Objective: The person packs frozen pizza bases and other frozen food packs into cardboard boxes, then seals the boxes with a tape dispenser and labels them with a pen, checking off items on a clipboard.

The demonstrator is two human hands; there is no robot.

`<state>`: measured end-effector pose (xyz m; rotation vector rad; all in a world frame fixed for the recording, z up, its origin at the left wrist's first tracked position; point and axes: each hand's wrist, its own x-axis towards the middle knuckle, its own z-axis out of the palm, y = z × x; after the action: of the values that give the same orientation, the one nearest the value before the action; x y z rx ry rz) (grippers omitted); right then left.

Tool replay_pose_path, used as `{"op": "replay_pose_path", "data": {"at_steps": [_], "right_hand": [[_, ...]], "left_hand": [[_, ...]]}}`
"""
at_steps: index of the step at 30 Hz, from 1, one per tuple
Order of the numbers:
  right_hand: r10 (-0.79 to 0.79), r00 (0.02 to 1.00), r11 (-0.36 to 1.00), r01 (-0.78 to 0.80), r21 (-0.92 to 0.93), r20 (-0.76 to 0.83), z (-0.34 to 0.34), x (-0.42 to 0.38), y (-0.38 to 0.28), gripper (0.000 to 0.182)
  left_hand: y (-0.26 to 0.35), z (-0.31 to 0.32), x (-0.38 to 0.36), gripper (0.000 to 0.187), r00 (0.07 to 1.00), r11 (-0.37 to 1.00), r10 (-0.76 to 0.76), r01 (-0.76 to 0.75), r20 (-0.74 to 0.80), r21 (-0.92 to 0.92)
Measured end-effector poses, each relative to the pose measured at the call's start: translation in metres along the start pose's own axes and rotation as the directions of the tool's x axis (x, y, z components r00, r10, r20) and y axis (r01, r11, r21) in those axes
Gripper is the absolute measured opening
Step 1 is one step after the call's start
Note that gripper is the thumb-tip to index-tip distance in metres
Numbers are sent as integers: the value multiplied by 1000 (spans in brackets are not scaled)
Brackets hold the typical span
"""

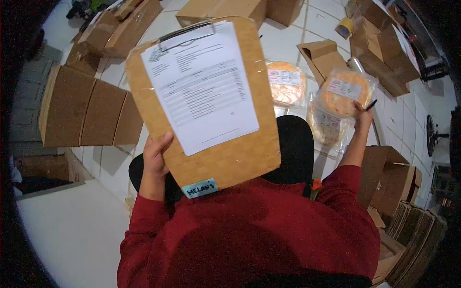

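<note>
Left hand: the left hand (157, 150) is closed on the lower left edge of the clipboard (259, 105), thumb on the front, other fingers mostly hidden behind.
Right hand: the right hand (364, 109) pinches the lower right rim of the upper flatbread pack (343, 101), its fingers nearly closed; a black pen (371, 104) juts from the same hand.
Clipboard: raised in front of the torso and slightly tilted, metal clip at the top, printed sheet (206, 101) beneath it, handwritten blue tag (200, 188) at the bottom. It looks stiff and light, but broad enough to twist when held at one edge; a hold midway along a side, thumb in front, should steady it.
Flatbread pack: a round, flat, orange-toned product in clear labelled plastic, overlapping the lower pack (327, 126). It probably has modest weight and some bend, with slick film that could slide. The sealed margin alone may let the disc sag or crack; fingers spread beneath it, thumb on top near the rim, would be safer.
Second orange pack: this pack (286, 85) lies just beside the clipboard's right edge in the view, label facing up.
Tiled floor: the white floor (314, 29) carries cardboard boxes (69, 108) around the person and a tape roll (344, 28) near the upper right.
</note>
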<state>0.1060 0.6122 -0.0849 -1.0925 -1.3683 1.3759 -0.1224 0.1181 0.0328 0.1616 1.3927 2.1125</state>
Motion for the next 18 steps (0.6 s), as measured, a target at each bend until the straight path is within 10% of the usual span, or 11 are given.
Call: {"op": "replay_pose_path", "data": {"at_steps": [9, 11, 12, 13, 18], "right_hand": [[276, 837, 906, -392, 163, 473, 87, 22, 74, 35], [374, 801, 912, -408, -30, 468, 123, 21, 114, 41], [414, 808, 821, -133, -556, 418, 137, 18, 112, 46], [420, 832, 423, 173, -889, 362, 149, 16, 109, 50], [269, 920, 487, 125, -865, 284, 163, 7, 129, 69]], "left_hand": [[5, -7, -4, 45, 994, 996, 85, -86, -72, -5], [7, -9, -5, 46, 992, 995, 94, -93, -78, 20], [7, -9, -5, 47, 991, 994, 99, -96, -90, 45], [7, -9, -5, 47, 990, 994, 106, -102, -96, 49], [7, -10, -7, 48, 992, 997, 67, -64, -110, 34]]}}
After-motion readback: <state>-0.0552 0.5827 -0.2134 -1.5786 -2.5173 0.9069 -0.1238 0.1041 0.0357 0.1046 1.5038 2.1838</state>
